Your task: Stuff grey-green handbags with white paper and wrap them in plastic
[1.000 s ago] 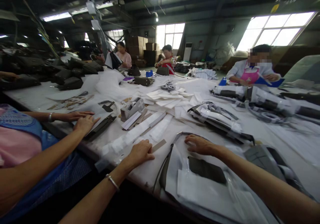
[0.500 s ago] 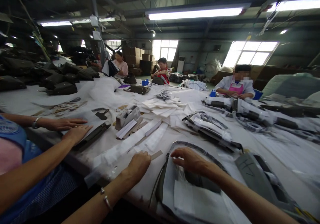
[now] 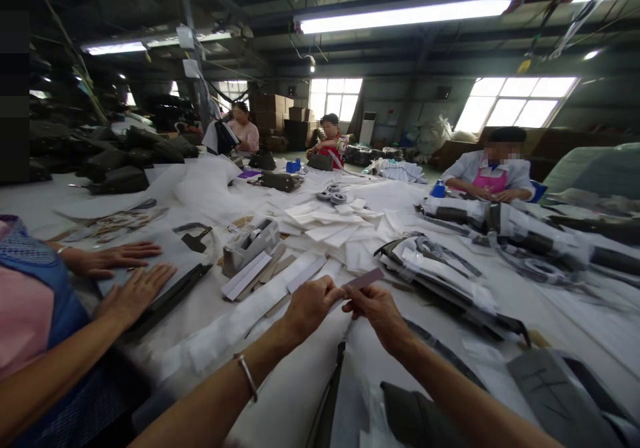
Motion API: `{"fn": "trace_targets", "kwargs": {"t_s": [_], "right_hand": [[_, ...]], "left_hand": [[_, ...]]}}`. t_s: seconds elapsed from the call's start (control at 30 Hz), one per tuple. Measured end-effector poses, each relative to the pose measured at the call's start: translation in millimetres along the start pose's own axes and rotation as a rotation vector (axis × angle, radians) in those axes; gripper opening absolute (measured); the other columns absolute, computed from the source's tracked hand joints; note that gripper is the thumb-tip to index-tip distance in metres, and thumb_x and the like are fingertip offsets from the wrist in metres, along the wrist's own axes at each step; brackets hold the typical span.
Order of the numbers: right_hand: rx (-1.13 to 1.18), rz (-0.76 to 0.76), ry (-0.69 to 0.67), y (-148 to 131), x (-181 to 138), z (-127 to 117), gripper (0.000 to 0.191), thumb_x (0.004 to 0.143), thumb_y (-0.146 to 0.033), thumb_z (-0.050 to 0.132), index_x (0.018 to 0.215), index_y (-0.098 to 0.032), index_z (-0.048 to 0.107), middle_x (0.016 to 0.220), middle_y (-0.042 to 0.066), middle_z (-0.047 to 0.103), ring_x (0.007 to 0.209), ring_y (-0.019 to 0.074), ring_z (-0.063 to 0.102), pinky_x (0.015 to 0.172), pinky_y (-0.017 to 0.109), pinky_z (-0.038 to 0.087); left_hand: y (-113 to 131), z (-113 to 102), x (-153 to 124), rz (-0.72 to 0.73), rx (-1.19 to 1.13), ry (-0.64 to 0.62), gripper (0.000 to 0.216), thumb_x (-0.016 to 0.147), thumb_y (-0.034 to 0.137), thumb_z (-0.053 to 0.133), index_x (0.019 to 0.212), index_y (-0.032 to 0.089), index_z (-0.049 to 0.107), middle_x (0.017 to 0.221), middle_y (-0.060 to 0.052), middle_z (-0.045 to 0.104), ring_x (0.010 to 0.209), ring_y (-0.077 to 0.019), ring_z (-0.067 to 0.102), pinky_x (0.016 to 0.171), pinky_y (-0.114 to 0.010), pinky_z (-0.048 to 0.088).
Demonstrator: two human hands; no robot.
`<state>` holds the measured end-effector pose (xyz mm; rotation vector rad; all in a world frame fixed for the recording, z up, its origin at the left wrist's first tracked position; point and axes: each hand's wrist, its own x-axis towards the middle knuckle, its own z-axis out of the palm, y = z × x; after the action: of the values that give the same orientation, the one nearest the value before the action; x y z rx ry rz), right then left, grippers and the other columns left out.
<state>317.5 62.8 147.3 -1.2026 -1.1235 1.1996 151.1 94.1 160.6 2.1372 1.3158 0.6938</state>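
Note:
Between my two hands is a narrow strip of greyish card (image 3: 366, 279), held over the middle of the table. My left hand (image 3: 314, 305) pinches its near end, a bracelet on the wrist. My right hand (image 3: 374, 309) has thumb and fingers closed on the strip, whose far end sticks out to the upper right. Below my right forearm lies a dark bag (image 3: 417, 411) with white wrapping sheet and a curved wrapped handle, partly hidden by my arm. Several similar strips (image 3: 249, 276) lie to the left, beside a grey tape dispenser (image 3: 250, 245).
At left, a co-worker's hands (image 3: 134, 295) rest flat on a sheet over another dark bag. White foam sheets (image 3: 335, 228) are heaped mid-table. A wrapped bag (image 3: 440, 275) and a marked grey dispenser (image 3: 560, 395) lie at right. Other people sit across the table.
My left hand has moved up and right with the strip. My right hand has come off the bag and closed on the strip too. The view has shifted slightly.

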Motion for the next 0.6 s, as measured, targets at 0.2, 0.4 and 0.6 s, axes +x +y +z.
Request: {"fn": "trace_targets", "kwargs": {"t_s": [0.2,0.4,0.6], "right_hand": [[-0.443,-0.099,0.052,36.7,55.4,-86.5,0.042,0.079,-0.057,0.063,0.069,-0.017,0.063,0.061,0.002,0.062,0.057,0.0161,0.056,0.054,0.027,0.041],[-0.718,-0.206,-0.104,77.2,53.3,-129.4,0.034,0.092,-0.043,0.049,0.069,-0.019,0.057,0.069,0.001,0.060,0.064,0.0154,0.054,0.060,0.026,0.042],[-0.819,-0.375,-0.122,83.5,55.0,-125.9,0.021,0.095,-0.031,0.050,0.080,-0.021,0.060,0.074,0.003,0.065,0.069,0.0167,0.061,0.066,0.026,0.050]], "left_hand": [[-18.5,-30.9,127.6,0.091,0.073,0.136,0.031,0.090,0.046,0.051,0.077,0.020,0.061,0.065,0.002,0.062,0.060,-0.0143,0.057,0.057,-0.024,0.036],[-39.3,-33.0,274.1,0.010,0.152,0.204,0.020,0.086,0.027,0.050,0.093,0.017,0.067,0.087,-0.005,0.070,0.081,-0.0185,0.064,0.076,-0.028,0.047],[-71.4,19.2,370.5,0.002,0.245,0.167,0.028,0.087,0.021,0.051,0.111,0.016,0.065,0.115,-0.009,0.066,0.098,-0.0196,0.063,0.093,-0.030,0.047]]}}
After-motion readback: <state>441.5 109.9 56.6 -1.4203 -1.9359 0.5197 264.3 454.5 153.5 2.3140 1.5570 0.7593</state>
